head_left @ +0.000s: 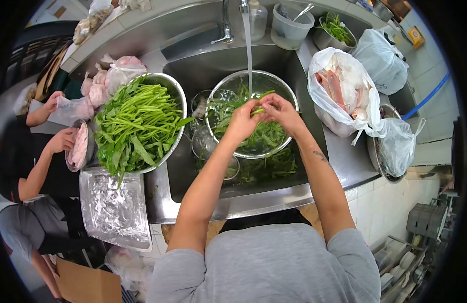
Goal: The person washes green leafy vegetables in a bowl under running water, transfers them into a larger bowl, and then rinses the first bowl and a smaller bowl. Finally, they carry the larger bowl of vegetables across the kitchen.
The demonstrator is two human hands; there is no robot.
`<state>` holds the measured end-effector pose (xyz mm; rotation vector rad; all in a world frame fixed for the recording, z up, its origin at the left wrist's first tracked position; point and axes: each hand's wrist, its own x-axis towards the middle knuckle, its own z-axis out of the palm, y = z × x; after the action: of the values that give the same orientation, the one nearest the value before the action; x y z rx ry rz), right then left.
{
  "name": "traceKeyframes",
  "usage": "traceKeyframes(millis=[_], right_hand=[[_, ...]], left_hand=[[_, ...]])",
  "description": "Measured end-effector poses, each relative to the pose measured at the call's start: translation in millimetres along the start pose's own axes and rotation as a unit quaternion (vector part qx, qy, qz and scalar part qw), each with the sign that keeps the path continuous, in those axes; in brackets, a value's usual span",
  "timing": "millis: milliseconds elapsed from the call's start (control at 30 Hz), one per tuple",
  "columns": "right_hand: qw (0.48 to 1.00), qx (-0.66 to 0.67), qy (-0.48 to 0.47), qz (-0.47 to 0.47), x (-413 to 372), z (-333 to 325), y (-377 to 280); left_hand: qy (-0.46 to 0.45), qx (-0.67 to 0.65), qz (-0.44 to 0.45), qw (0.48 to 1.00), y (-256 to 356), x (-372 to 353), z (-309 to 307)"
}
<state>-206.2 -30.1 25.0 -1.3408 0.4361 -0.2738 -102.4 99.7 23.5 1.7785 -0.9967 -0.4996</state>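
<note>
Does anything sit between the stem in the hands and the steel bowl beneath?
Nothing visible. Left hand and right hand pinch the green stem directly over the steel bowl; the water stream falls close by.

The fingers (251, 107) hide most of what seems a green stem (260, 111).

Grey short-sleeved shirt (266, 262), sleeves ending above the elbows; forearms, left hand (242, 121) and right hand (281, 112) bare; small dark tattoo (320, 155) on right forearm.
</note>
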Motion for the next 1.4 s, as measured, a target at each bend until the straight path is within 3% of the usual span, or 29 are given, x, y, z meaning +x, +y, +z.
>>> traceKeyframes(millis=[67, 100, 167, 267, 367, 400, 467, 633, 667, 767, 800, 933, 1033, 1133, 1233, 1400], right_hand=[[0.999, -0.007, 0.038, 0.037, 4, -10, 12], [0.986, -0.159, 0.035, 0.042, 12, -26, 27], [0.894, -0.446, 0.024, 0.042, 29, -65, 67], [0.780, -0.623, 0.032, -0.052, 35, -99, 141], [0.651, -0.751, -0.022, 0.107, 31, -86, 149], [0.670, -0.740, 0.012, 0.062, 34, -84, 160], [0.703, -0.711, -0.010, -0.002, 34, -72, 129], [0.732, -0.641, 0.051, -0.226, 16, -53, 14], [0.743, -0.610, 0.070, -0.268, 15, -54, 1], [0.863, -0.442, 0.012, -0.244, 14, -72, -18], [0.921, -0.346, -0.004, -0.178, 12, -74, -19], [0.988, -0.151, -0.035, 0.003, -7, -81, -26], [0.999, -0.049, -0.020, 0.003, -10, -85, -23], [0.999, 0.019, 0.022, 0.021, -17, -73, -29], [0.995, 0.085, 0.029, 0.041, -13, -71, -17], [0.989, 0.124, 0.061, 0.059, -15, -60, 3]], left_hand=[[0.034, 0.058, 0.001, 0.998, -13, -11, 0], [0.044, 0.059, -0.011, 0.997, -19, -20, -6], [0.064, 0.046, -0.031, 0.996, -31, -43, -18], [0.068, 0.107, -0.066, 0.990, -28, -81, -27], [0.083, 0.158, -0.107, 0.978, -25, -117, -21], [0.090, 0.166, -0.119, 0.975, -26, -127, -20], [0.109, 0.171, -0.172, 0.964, -34, -143, -17], [0.202, 0.154, -0.206, 0.945, -24, -154, -6], [0.181, 0.131, -0.267, 0.937, -13, -152, -5], [0.197, 0.189, -0.208, 0.939, -25, -145, 8], [0.197, 0.196, -0.195, 0.941, -21, -138, 8], [0.196, 0.119, -0.074, 0.971, -13, -102, 2], [0.153, 0.130, -0.045, 0.979, 1, -68, -10], [0.139, 0.127, 0.066, 0.980, 3, -34, -13], [-0.029, 0.017, 0.022, 0.999, -3, -2, -14], [-0.247, -0.027, -0.073, 0.966, -7, 36, -4]])
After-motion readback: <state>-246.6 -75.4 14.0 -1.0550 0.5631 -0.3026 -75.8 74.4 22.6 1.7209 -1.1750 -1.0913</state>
